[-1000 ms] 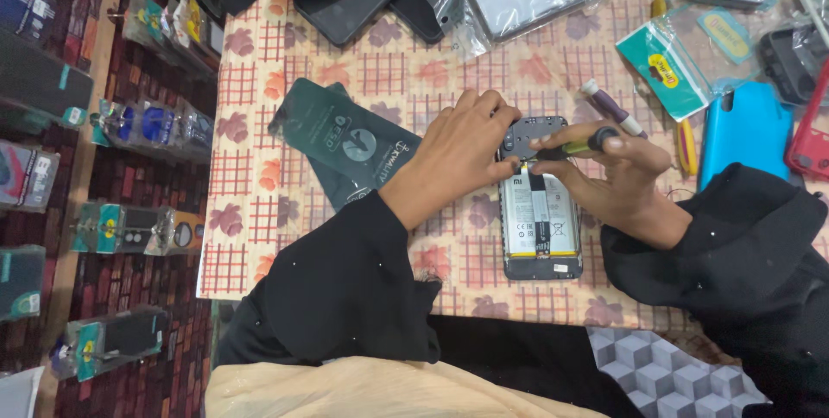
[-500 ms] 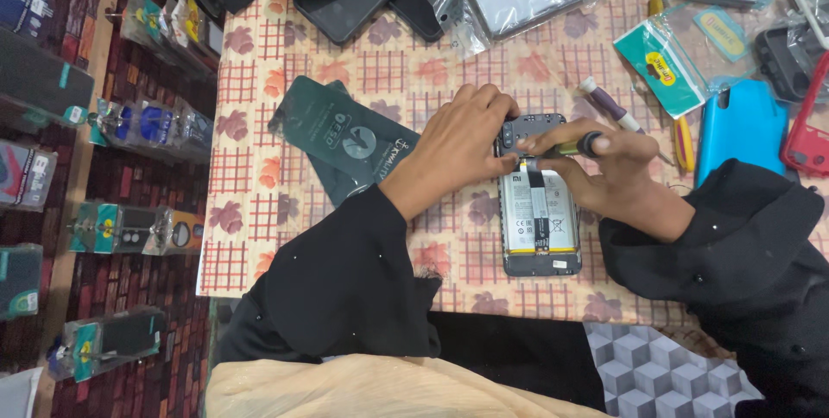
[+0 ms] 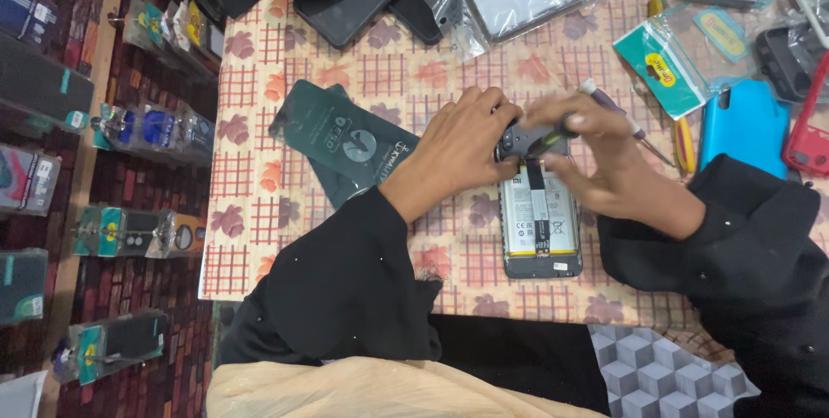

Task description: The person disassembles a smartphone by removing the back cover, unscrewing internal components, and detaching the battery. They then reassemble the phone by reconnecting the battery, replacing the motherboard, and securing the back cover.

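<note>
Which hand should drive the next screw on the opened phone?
Probably right: the right hand holds the screwdriver over the phone, while the left hand steadies its top edge.

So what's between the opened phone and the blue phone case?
In the head view, the right hand and its black sleeve cover most of the stretch between the opened phone and the blue phone case; a yellow-handled tool lies beside the case.

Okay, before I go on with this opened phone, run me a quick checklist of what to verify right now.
1. Opened phone flat on the tablecloth: ok.
2. Left hand steadying its top end: ok.
3. Right hand gripping the screwdriver: ok.
4. Tip seated in a screw: cannot tell, hidden by fingers.
5. Battery uncovered, strip across it undisturbed: ok.
6. Spare screwdriver near the right hand: ok.
</note>
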